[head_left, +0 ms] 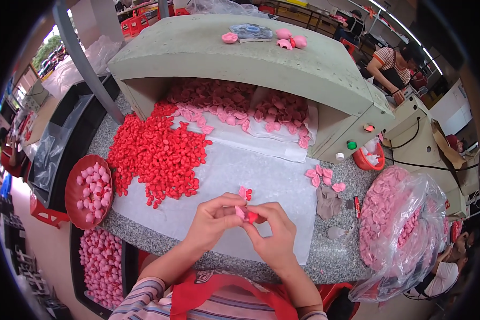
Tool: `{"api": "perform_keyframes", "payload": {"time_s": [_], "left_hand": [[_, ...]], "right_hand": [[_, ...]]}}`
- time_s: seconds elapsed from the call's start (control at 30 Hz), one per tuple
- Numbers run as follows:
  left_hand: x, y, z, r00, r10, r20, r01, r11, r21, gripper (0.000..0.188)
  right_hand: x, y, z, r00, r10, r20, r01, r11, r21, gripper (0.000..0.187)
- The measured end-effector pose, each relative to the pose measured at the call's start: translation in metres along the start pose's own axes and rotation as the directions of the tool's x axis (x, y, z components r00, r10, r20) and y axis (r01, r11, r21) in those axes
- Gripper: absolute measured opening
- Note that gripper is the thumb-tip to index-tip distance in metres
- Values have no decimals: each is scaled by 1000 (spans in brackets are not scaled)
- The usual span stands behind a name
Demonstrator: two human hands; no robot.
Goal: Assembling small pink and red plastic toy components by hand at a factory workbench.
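Above the white sheet (261, 165), my two hands meet at the fingertips. Pinched in my left hand (212, 223) is a small soft pink piece (240, 213). My right hand (275, 234) grips a small glossy red piece (253, 217) right against it; fingers partly cover both, so I cannot tell whether they are joined. Just beyond my fingers, another pink piece (242, 190) lies beside a red one (248, 196). A big heap of red pieces (160, 154) spreads to the left. Loose pink pieces (213, 98) fill the opening of a grey-green metal housing (240, 58).
At left stands a red bowl (72, 200) of pink balls, above a black crate (124, 266) full of pink-and-red ones. A clear plastic bag (410, 234) of pink pieces sits at right, near a red basket (369, 164). Another person (392, 69) works at far right.
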State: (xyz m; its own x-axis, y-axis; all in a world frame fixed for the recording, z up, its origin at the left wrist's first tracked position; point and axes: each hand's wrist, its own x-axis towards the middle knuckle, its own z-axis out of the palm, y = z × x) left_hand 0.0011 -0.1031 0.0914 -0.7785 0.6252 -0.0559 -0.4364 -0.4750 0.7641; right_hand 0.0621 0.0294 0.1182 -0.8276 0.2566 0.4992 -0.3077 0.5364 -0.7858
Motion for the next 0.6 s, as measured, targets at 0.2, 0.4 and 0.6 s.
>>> {"api": "perform_keyframes", "payload": {"time_s": [0.2, 0.4, 0.6], "left_hand": [[-15, 8, 5, 902, 328, 281, -384, 907, 172, 30], [-18, 7, 5, 956, 234, 175, -257, 959, 120, 26], [-19, 14, 9, 998, 30, 64, -33, 999, 43, 17]], "right_hand": [[-9, -9, -6, 961, -274, -43, 268, 957, -108, 32], [-12, -20, -12, 990, -141, 11, 142, 988, -56, 35], [-1, -27, -25, 968, 174, 180, -191, 978, 83, 26]]}}
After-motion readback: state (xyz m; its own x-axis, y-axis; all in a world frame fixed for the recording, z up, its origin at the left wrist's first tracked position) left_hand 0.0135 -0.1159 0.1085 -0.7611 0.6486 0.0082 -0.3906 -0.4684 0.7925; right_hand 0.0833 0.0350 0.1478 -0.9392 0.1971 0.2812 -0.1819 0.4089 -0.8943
